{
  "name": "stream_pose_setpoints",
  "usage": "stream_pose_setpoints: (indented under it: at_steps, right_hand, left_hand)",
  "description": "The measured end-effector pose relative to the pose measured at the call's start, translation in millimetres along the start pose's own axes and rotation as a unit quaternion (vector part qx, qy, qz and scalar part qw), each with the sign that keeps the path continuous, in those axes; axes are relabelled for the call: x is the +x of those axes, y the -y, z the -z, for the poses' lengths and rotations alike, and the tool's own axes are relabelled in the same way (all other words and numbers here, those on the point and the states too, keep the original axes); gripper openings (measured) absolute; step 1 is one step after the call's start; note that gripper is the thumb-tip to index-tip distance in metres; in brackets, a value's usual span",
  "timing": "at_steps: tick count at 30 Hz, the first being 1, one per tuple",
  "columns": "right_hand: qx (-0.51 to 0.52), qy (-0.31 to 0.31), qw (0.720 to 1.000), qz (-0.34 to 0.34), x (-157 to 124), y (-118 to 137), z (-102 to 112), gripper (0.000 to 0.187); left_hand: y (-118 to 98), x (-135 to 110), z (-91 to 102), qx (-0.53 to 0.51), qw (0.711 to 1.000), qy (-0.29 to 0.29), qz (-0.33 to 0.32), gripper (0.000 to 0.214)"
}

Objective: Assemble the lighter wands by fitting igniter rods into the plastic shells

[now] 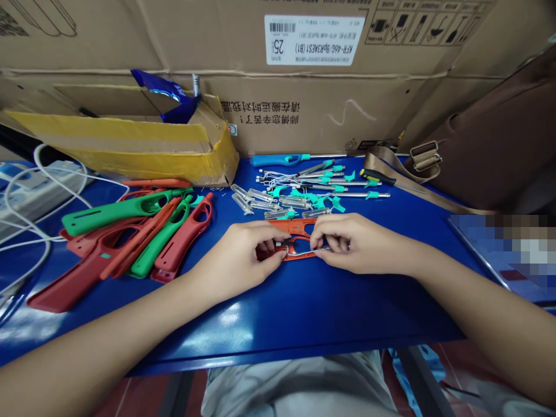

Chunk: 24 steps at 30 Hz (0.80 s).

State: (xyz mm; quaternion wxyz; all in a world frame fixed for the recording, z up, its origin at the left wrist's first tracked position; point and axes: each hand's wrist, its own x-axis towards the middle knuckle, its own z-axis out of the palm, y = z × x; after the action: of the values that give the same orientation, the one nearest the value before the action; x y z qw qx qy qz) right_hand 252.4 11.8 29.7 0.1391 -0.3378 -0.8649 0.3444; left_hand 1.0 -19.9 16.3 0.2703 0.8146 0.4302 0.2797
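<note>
An orange-red lighter casing half (299, 256) lies on the blue table, with a white wire (299, 253) running along it. My left hand (256, 249) pinches its left end between thumb and fingers. Over its right end my right hand (343, 240) is closed, fingers curled around a thin part mostly hidden by them. A second orange casing half (295, 225) lies just behind, partly covered by both hands. Beyond it are several clear fuel tanks (263, 196), teal triggers (321, 202) and metal lighter tubes (356, 184) with white wires.
Red and green casing halves (113, 211) are piled at left, near a white power strip (39, 191) and cables. A yellow-taped carton (165, 165) stands behind them. A blue assembled lighter (278, 160), a screwdriver (377, 176) and a brown strap (430, 194) lie toward the back.
</note>
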Motion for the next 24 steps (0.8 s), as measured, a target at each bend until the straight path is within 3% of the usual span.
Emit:
stream_pose_setpoints:
  at_steps: [17, 24]
  right_hand:
    - [-0.047, 0.028, 0.998, -0.009, -0.1, 5.4, 0.7, 0.013]
    - [-0.044, 0.032, 0.998, -0.011, 0.2, 7.1, 2.0, 0.006]
  left_hand:
    - [-0.2, 1.7, -4.1, -0.080, 0.995, -0.038, 0.051, 0.011]
    - [-2.1, 2.0, -3.9, -0.056, 0.998, -0.031, 0.021, 0.012]
